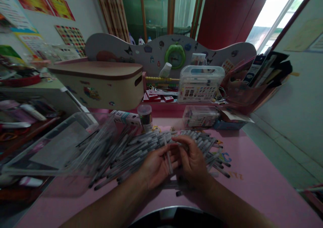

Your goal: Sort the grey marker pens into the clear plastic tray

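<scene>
My left hand (156,165) is turned palm up over the pink desk (262,184), its thumb laid across a clear, slim pen barrel (169,159) resting against the fingers. Close beside it, my right hand (193,160) has its fingers curled and thumb pressed in; whatever is between them is hidden. Beneath and behind both hands spreads a heap of clear pens with dark ends (141,147). A single dark-tipped pen (179,193) lies below the right hand, partly covered and blurred.
At left, a clear plastic bin (22,164) lies tilted with pens at its mouth. Behind the heap stand a clear jar (145,115), a clear pen box (200,116), a lidded cream box (106,86) and a handled marker case (200,85). A dark round edge (178,209) is nearest me.
</scene>
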Available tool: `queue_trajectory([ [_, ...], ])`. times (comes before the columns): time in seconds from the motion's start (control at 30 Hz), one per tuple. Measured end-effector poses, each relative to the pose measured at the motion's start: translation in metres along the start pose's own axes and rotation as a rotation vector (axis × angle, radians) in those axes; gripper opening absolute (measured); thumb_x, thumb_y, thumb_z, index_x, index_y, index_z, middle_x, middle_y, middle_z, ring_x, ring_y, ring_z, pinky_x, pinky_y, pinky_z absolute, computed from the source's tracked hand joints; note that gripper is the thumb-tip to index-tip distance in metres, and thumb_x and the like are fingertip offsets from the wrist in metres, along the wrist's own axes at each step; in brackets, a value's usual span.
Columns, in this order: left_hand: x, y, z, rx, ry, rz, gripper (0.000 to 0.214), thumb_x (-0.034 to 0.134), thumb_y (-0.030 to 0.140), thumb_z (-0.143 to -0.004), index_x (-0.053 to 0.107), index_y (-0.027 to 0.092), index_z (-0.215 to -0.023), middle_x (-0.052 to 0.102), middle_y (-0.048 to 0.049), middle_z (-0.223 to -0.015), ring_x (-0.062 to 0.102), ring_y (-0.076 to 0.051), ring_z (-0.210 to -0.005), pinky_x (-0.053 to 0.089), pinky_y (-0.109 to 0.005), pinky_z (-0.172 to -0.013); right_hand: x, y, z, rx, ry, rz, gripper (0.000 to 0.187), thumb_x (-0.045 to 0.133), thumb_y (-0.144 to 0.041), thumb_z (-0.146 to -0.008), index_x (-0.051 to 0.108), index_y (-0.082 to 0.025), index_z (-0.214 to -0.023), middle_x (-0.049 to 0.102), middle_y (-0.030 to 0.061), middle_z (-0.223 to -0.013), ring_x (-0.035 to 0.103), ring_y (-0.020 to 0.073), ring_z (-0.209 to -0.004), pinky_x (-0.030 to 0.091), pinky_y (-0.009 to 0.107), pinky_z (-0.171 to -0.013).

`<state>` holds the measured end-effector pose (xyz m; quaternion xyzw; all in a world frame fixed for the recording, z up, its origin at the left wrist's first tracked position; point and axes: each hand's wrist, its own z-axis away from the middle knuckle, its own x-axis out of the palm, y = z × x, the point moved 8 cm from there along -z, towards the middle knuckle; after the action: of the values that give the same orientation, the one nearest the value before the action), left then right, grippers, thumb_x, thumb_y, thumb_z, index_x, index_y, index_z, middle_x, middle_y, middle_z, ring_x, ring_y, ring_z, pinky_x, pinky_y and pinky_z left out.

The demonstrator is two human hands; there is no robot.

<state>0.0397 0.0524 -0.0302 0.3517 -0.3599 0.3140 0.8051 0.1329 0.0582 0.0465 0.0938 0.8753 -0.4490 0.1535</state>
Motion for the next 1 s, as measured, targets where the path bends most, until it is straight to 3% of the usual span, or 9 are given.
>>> queue_trajectory([
  [0.07,-0.001,-0.004,-0.001,-0.004,-0.005,0.026,0.022,0.046,0.017,-0.093,0.066,0.009,-0.09,0.072,-0.0114,-0.082,0.072,-0.021,-0.085,0.056,-0.037,-0.088,0.014,0.002,0.002,-0.024,-0.121,0.045,0.041,0.041,-0.012,-0.095,0.048,-0.027,-0.132,0.064,0.0086,-0.125,0.061,0.0215,-0.115,0.043,0.044,-0.104],
  [0.13,0.0,-0.006,-0.003,0.021,-0.029,0.038,0.023,0.045,0.018,-0.093,0.067,0.01,-0.094,0.073,-0.0117,-0.085,0.072,-0.022,-0.088,0.056,-0.037,-0.088,0.028,0.002,0.005,-0.085,-0.241,0.122,0.052,0.04,-0.011,-0.095,0.038,-0.029,-0.144,0.061,0.0091,-0.134,0.058,0.0238,-0.122,0.027,0.055,-0.114],
  [0.23,0.001,-0.006,-0.005,0.048,-0.051,0.034,0.023,0.046,0.018,-0.092,0.066,0.01,-0.099,0.074,-0.0138,-0.093,0.071,-0.023,-0.095,0.055,-0.037,-0.09,0.038,0.002,0.007,-0.149,-0.329,0.249,0.063,0.043,-0.012,-0.094,0.026,-0.032,-0.152,0.058,0.0077,-0.141,0.042,0.0302,-0.139,0.007,0.068,-0.115],
  [0.33,0.001,-0.006,-0.006,0.049,-0.047,0.032,0.024,0.046,0.018,-0.091,0.066,0.01,-0.101,0.074,-0.0137,-0.094,0.071,-0.024,-0.097,0.055,-0.037,-0.09,0.037,0.001,0.007,-0.151,-0.363,0.315,0.069,0.045,-0.012,-0.094,0.02,-0.035,-0.154,0.051,0.0063,-0.147,0.027,0.032,-0.146,0.004,0.07,-0.113],
  [0.47,-0.002,-0.003,-0.005,0.092,-0.012,0.05,0.022,0.045,0.015,-0.092,0.067,0.012,-0.093,0.073,-0.0091,-0.084,0.072,-0.018,-0.083,0.057,-0.029,-0.081,0.032,0.001,0.007,-0.151,-0.397,0.318,0.074,0.044,-0.012,-0.094,0.012,-0.035,-0.156,0.039,0.0068,-0.156,0.032,0.0284,-0.145,0.002,0.066,-0.116],
  [0.63,-0.005,0.005,-0.001,0.085,0.089,0.047,0.022,0.044,0.016,-0.094,0.063,0.012,-0.082,0.067,-0.0064,-0.073,0.067,-0.014,-0.065,0.058,-0.026,-0.066,0.018,0.007,0.001,-0.089,-0.328,0.273,0.06,0.045,-0.02,-0.095,0.027,-0.028,-0.151,0.034,0.0123,-0.156,0.029,0.0286,-0.145,0.012,0.061,-0.117],
  [0.73,0.001,0.022,0.012,0.092,0.167,-0.022,0.022,0.045,0.017,-0.095,0.057,0.013,-0.078,0.058,-0.0018,-0.064,0.059,-0.01,-0.053,0.053,-0.021,-0.051,0.006,0.008,-0.004,-0.036,-0.231,0.176,0.051,0.046,-0.025,-0.096,0.037,-0.025,-0.145,0.039,0.0123,-0.151,0.033,0.0269,-0.141,0.024,0.052,-0.116],
  [0.83,0.022,0.053,0.034,0.165,0.119,-0.157,0.02,0.045,0.017,-0.095,0.056,0.014,-0.078,0.052,0.0007,-0.063,0.047,-0.006,-0.045,0.036,-0.013,-0.037,-0.007,0.01,-0.009,0.027,-0.091,0.092,0.042,0.044,-0.026,-0.096,0.044,-0.024,-0.138,0.046,0.0108,-0.142,0.041,0.0246,-0.135,0.031,0.045,-0.114],
  [1.0,0.037,0.13,0.096,0.493,0.059,-0.492,0.023,0.046,0.014,-0.094,0.058,0.011,-0.075,0.05,0.0014,-0.062,0.04,-0.003,-0.045,0.027,-0.01,-0.04,-0.014,0.012,-0.011,0.029,-0.035,0.107,0.034,0.049,-0.02,-0.092,0.052,-0.022,-0.126,0.052,0.011,-0.131,0.048,0.0243,-0.126,0.036,0.043,-0.11],
])
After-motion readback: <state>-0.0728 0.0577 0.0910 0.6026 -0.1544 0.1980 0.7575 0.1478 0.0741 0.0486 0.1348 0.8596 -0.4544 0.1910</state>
